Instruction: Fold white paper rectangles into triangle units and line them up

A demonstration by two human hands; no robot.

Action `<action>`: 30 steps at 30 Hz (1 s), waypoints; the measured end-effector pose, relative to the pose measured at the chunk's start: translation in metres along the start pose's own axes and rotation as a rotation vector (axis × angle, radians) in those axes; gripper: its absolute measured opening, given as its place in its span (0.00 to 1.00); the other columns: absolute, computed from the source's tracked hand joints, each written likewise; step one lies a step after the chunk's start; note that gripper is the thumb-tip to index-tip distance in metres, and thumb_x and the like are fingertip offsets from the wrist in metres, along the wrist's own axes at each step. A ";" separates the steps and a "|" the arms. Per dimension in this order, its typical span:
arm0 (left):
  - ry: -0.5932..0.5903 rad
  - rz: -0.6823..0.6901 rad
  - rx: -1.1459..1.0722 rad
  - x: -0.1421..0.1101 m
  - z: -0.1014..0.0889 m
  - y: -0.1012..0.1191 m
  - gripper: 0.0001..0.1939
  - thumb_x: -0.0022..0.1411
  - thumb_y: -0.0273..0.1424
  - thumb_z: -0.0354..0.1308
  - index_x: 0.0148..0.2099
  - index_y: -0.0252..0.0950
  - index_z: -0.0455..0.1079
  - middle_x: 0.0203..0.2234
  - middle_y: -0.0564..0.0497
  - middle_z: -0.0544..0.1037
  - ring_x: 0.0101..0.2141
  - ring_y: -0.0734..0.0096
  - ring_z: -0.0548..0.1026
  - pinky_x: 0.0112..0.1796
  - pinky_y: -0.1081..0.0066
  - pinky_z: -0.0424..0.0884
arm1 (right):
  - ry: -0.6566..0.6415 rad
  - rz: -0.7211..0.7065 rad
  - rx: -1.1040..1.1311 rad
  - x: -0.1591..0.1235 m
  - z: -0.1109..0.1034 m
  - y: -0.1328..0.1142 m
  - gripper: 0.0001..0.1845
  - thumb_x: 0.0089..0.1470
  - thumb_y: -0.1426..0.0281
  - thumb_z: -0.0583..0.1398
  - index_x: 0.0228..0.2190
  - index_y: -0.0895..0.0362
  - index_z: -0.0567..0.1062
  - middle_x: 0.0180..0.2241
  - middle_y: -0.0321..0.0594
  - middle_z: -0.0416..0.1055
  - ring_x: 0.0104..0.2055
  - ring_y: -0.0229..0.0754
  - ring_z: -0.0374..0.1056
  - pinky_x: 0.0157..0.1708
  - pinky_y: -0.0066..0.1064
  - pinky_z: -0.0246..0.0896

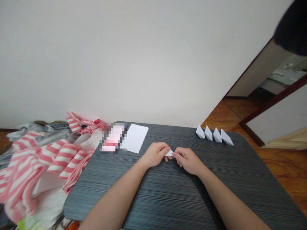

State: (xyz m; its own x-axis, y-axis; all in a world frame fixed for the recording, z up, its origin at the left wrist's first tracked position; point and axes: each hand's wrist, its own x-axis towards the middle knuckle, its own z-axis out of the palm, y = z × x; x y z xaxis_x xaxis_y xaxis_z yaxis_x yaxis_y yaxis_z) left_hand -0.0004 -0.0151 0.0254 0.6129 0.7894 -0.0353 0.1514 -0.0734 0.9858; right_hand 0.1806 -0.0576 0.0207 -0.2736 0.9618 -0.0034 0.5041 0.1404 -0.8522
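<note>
Between my two hands is a small piece of folded white paper (169,153), held just above the dark table. My left hand (157,154) pinches its left end, thumb on top. At the right end, the thumb and fingers of my right hand (186,159) are closed on the same paper. Much of the paper is hidden by my fingers, so its full shape does not show. A stack of white paper sheets (136,137) lies to the left beyond my left hand. Several folded white paper shapes (208,133) stand in a row at the far right.
The dark wood-grain table (148,198) meets a white wall (153,64) at its back edge. A blurred-out flat pink item (114,137) lies left of the sheets. Red-and-white striped cloth (31,166) is heaped beside the table's left edge. Wooden floor (285,163) shows at right.
</note>
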 end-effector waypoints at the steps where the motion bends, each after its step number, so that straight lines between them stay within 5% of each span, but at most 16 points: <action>1: 0.001 0.006 0.002 0.000 0.000 -0.001 0.17 0.61 0.40 0.46 0.31 0.32 0.67 0.26 0.49 0.76 0.23 0.75 0.72 0.25 0.75 0.66 | 0.002 0.001 0.005 0.000 0.000 0.000 0.13 0.57 0.67 0.51 0.23 0.56 0.68 0.15 0.31 0.64 0.16 0.33 0.60 0.19 0.23 0.54; 30: -0.008 -0.005 -0.064 0.002 -0.002 -0.007 0.20 0.61 0.42 0.46 0.32 0.30 0.67 0.24 0.45 0.77 0.21 0.75 0.72 0.24 0.76 0.66 | 0.105 0.082 0.138 0.001 -0.006 0.010 0.13 0.56 0.63 0.51 0.25 0.57 0.67 0.15 0.30 0.62 0.15 0.33 0.58 0.18 0.24 0.54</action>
State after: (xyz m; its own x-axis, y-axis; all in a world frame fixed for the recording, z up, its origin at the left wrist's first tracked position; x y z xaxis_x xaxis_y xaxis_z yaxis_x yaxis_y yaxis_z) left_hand -0.0017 -0.0116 0.0186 0.6184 0.7848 -0.0415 0.1047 -0.0299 0.9941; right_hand 0.1904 -0.0540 0.0159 -0.1455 0.9890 -0.0267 0.4023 0.0345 -0.9149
